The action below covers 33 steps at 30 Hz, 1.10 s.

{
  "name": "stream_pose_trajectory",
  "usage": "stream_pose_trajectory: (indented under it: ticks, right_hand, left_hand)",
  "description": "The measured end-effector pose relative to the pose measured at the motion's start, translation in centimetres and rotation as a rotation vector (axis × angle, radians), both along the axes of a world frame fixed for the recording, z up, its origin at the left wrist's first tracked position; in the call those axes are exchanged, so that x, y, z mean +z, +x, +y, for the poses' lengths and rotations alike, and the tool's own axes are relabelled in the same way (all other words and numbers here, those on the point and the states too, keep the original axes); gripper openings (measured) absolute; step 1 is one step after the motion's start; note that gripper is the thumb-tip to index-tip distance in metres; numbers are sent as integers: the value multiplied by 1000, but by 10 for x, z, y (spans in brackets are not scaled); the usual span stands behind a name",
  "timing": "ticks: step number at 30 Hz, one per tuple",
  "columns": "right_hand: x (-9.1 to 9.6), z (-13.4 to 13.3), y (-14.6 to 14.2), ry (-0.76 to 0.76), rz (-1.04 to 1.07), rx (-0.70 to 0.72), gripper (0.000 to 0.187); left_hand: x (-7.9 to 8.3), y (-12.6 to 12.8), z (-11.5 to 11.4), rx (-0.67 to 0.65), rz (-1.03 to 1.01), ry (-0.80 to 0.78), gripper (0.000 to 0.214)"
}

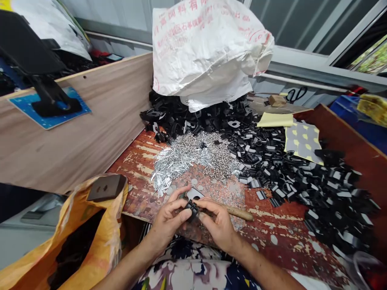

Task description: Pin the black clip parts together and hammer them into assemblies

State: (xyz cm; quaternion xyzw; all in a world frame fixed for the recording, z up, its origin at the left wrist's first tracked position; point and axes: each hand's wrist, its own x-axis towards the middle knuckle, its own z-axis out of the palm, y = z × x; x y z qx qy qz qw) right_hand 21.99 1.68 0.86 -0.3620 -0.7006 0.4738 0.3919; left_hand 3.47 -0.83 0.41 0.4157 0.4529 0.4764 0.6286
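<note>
My left hand [169, 215] and my right hand [220, 225] meet low in the middle of the view, above the tabletop. Between them is a small black plastic part [191, 210], pinched by the thumb and fingers of both. Just beyond it shows a flat grey-faced piece [193, 194] with a dark round hole; whether it is joined to the part I cannot tell. A wooden handle [240, 212] sticks out from behind my right hand, its other end hidden. Farther off lie a heap of thin metal pins [166, 169] and a heap of small shiny metal pieces [216, 155].
Black plastic parts [272, 161] cover the table's right side, below a white sack [208, 48] at the back. Yellow-edged sticker sheets [304, 141] lie on them. A wooden board [90, 129] walls the left. An orange sack [111, 213] stands open at lower left; scissors [296, 94] lie far right.
</note>
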Motion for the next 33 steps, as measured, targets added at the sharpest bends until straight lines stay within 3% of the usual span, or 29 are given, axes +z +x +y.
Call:
stream_pose_trajectory:
  ticks: [2,4,8,10,13,15,19,24,30,33]
  right_hand:
    - [4,11,7,-82,-37,133,29]
    - [9,31,16,-24,-220,152,30]
    - [6,78,25,289,-865,-272,30]
    - [-2,96,21,331,-981,-299,23]
    - [-18,115,15,306,-734,-123,21]
    - [-24,126,21,276,-584,-107,21]
    - [-23,144,53,226,-474,-233,24]
    - [-25,146,82,227,-332,-375,26]
    - [-23,135,87,215,-315,-378,26]
    - [-11,122,85,331,-547,-388,21]
  left_hand:
    - [-3,-8,-3,-7,0,-25,25]
    - [-7,-15,-8,7,-22,-60,26]
    - [-17,-24,-16,135,-89,-137,33]
    - [-20,-26,-18,151,-104,-162,36]
    - [-22,-27,-20,121,-96,-190,36]
    - [-23,-27,-20,125,-92,-213,36]
    - [-25,-26,-17,148,-100,-238,38]
    - [-28,-23,-14,156,-106,-249,40]
    - [-28,-20,-15,186,-102,-272,41]
    - [-26,-18,-15,211,-118,-295,42]
